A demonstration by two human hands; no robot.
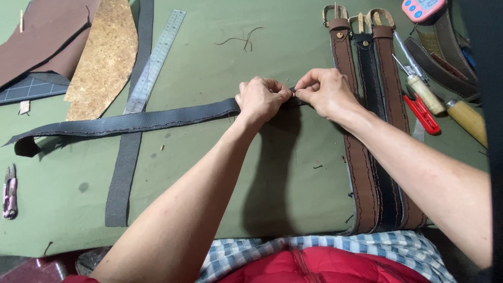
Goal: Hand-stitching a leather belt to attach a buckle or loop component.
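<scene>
A long dark grey leather strap (126,121) with a stitched edge lies across the green mat (209,173), its left end curled near the mat's left side. My left hand (260,98) grips the strap's right end with fingers closed. My right hand (326,92) pinches the same end right beside it; fingertips of both hands meet at the strap's tip. What is between the fingertips is too small to tell.
Three finished belts (373,131) with buckles lie lengthwise on the right. A steel ruler (155,60) and a plain dark strip (126,167) lie left of centre. Leather pieces (105,57) sit top left, wooden-handled tools (425,93) and red cutters (423,114) right, small snips (9,191) far left.
</scene>
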